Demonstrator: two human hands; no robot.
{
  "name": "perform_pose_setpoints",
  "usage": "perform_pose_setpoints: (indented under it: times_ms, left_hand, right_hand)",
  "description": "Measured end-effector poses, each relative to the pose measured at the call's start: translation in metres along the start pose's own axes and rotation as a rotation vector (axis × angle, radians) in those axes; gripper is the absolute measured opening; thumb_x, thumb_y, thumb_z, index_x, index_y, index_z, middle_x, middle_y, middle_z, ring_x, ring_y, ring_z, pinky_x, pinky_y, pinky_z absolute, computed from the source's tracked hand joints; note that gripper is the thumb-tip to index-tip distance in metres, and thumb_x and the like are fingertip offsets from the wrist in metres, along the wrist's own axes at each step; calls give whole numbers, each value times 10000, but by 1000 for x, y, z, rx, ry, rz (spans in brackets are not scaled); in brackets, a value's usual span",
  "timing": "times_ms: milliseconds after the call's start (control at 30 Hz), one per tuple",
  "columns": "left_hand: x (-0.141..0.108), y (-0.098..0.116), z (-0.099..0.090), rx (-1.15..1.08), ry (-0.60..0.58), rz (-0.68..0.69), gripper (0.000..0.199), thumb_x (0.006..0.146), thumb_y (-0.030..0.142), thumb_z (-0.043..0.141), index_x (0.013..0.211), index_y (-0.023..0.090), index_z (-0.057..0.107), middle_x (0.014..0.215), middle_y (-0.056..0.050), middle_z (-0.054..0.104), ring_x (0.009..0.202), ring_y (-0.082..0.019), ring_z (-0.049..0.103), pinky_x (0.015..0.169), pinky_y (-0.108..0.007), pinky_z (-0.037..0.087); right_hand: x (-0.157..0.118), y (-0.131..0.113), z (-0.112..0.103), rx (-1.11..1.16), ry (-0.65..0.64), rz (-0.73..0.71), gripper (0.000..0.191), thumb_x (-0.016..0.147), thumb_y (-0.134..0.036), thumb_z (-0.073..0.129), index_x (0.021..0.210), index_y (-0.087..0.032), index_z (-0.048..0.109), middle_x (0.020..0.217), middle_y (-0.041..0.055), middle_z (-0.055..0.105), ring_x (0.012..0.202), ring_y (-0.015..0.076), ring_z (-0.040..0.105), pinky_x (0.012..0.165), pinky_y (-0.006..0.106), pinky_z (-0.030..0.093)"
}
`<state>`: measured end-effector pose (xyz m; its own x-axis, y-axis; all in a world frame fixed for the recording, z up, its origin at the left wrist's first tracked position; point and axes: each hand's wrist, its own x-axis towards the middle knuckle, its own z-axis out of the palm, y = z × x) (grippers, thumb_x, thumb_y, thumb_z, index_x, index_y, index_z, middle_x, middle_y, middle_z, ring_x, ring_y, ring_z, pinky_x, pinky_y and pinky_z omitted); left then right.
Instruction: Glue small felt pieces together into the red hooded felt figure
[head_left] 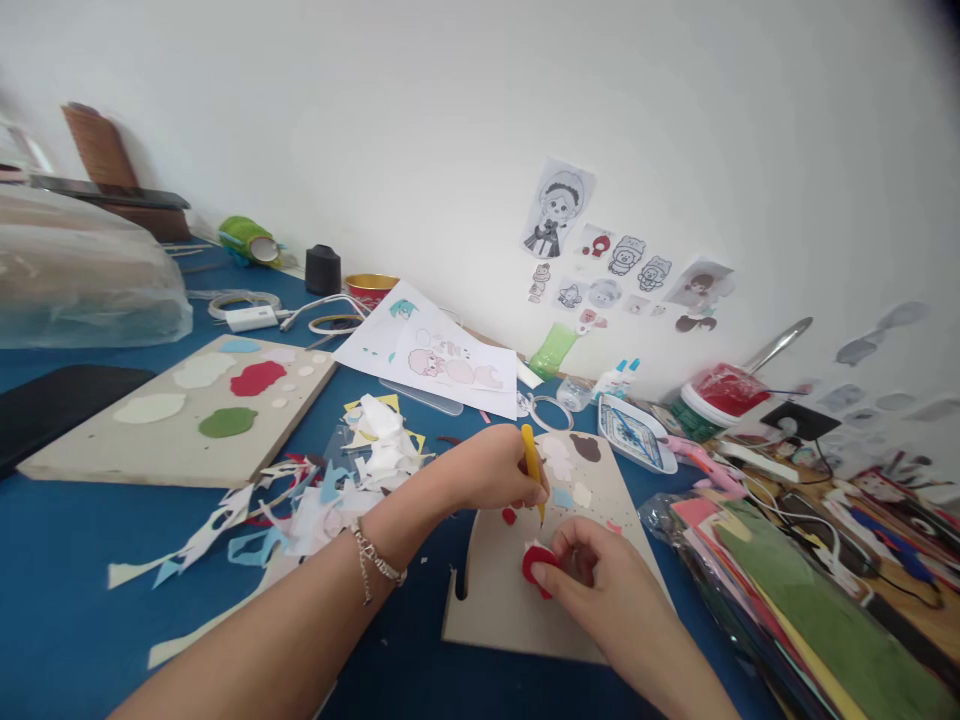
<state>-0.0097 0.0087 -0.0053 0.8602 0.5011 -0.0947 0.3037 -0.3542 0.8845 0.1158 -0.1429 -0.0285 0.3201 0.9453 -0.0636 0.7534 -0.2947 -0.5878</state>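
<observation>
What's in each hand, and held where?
Left hand grips a yellow pointed tool around its shaft, tip down. Right hand pinches a red cut-out shape by its right edge with the fingertips.

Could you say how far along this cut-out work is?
Done: red, green and cream shapes sit on a beige board. In hand: the left hand works a yellow craft knife on a red piece held by the right hand. Left: bagged coloured sheets look uncut.
</observation>
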Motion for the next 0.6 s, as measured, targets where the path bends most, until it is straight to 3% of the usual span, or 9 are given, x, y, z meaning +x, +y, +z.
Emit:
perform_pose_setpoints:
  times_ms: [100,233,333,600]
  left_hand:
    - [-1,2,0,4,4,-3,199,658,208,613,795,131,735,668,-50,678,581,-158,610,537,-242,479]
    - [-4,6,-3,20,16,-22,206,672,224,614,804,126,739,692,-64,691,616,-171,622,554,-249,481]
    - [-5,9,-6,24,21,-17,190,688,227,608,788,127,735,715,-68,698,621,-162,614,565,-247,481]
    - [-8,15,-7,-100,12,4,151,703,193,607,785,133,719,688,-41,678,632,-148,607,580,-238,486]
  right_hand:
    - [2,14,-15,304,-95,-14,260,765,-445,634,717,-205,544,584,-36,517,550,133,448,521,245,341]
    - [10,25,-44,449,65,-59,292,788,-485,643,824,-199,597,729,2,619,663,148,531,610,252,403]
    - [24,28,-56,476,125,-106,266,786,-466,664,820,-206,617,721,-11,616,643,130,526,570,220,397]
    - [46,43,-38,625,270,-123,271,785,-464,674,833,-209,597,682,-32,577,565,91,465,494,172,380]
